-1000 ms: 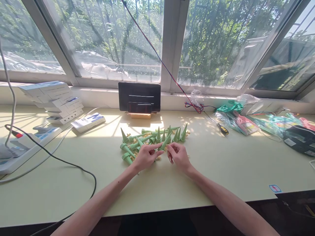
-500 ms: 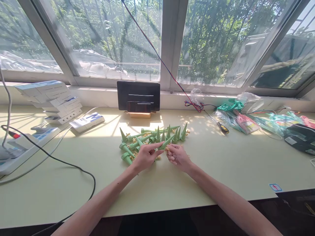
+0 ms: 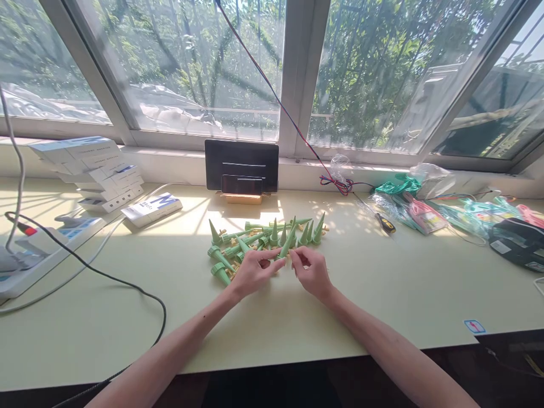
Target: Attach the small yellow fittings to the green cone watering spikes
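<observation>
My left hand (image 3: 254, 273) pinches a green plant watering spike (image 3: 287, 245) by its wide end, between thumb and forefinger. The spike's tip points up and slightly right. At the spike's lower right side, my right hand (image 3: 312, 273) has its thumb and fingertips pressed together on what looks like its small tan valve, mostly hidden by the fingers. Just beyond my hands lies a pile of similar green spikes (image 3: 220, 273) with tan valve pieces. Several cone-shaped spikes (image 3: 318, 229) stand upright along its right and back.
A tablet (image 3: 242, 161) and phone rest on a wooden stand behind the pile. White boxes (image 3: 102, 170) and a power strip (image 3: 51, 255) with cables are at left. A screwdriver (image 3: 386, 224), plastic bags (image 3: 429, 215) and a black object (image 3: 518, 241) lie at right.
The held spike has tilted more upright. My right hand has turned over, its knuckles now higher and fingertips pointing down-left at the spike's side.
</observation>
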Action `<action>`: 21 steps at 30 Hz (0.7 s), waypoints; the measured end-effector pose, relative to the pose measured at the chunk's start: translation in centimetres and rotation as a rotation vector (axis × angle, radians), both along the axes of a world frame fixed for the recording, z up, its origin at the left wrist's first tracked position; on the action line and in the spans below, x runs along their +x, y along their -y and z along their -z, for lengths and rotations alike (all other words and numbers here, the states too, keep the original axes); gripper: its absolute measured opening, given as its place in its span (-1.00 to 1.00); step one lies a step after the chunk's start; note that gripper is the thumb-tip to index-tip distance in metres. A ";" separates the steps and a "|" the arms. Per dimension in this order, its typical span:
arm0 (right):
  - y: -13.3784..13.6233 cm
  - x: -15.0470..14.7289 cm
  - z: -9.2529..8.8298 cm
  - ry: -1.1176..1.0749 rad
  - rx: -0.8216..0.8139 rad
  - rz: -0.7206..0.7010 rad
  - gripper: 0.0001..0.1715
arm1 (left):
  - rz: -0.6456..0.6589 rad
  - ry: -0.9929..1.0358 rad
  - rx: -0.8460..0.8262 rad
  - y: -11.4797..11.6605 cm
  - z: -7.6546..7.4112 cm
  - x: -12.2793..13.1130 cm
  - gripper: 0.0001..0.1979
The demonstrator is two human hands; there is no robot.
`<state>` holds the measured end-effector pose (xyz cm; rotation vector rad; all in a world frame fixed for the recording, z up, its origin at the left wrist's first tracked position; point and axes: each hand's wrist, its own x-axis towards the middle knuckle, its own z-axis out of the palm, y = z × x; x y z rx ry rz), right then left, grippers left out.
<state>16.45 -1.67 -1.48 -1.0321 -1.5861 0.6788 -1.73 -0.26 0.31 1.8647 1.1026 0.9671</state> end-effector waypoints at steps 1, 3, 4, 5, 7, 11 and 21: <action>0.0 0.1 0.0 0.044 0.044 0.013 -0.70 | 0.000 0.002 -0.005 0.0 0.0 0.0 -0.53; -0.1 0.2 0.0 0.076 0.084 0.023 -0.71 | 0.002 0.005 -0.011 0.1 -0.2 0.1 -0.53; -0.1 0.2 0.0 0.066 0.076 0.019 -0.71 | 0.002 0.008 -0.012 0.1 -0.2 0.1 -0.52; -0.2 0.1 0.0 0.044 0.056 0.011 -0.71 | 0.002 0.011 -0.012 0.1 -0.2 0.1 -0.52; -0.1 0.1 0.0 -0.020 -0.008 -0.013 -0.69 | 0.004 0.013 -0.009 0.1 -0.3 0.1 -0.50; -0.1 -0.1 -0.2 -0.160 -0.155 -0.074 -0.62 | -0.005 0.011 0.010 0.0 -0.1 0.0 -0.49; 0.0 -0.5 -0.7 -0.261 -0.237 -0.100 -0.57 | -0.022 -0.015 0.015 0.0 0.1 0.2 -0.52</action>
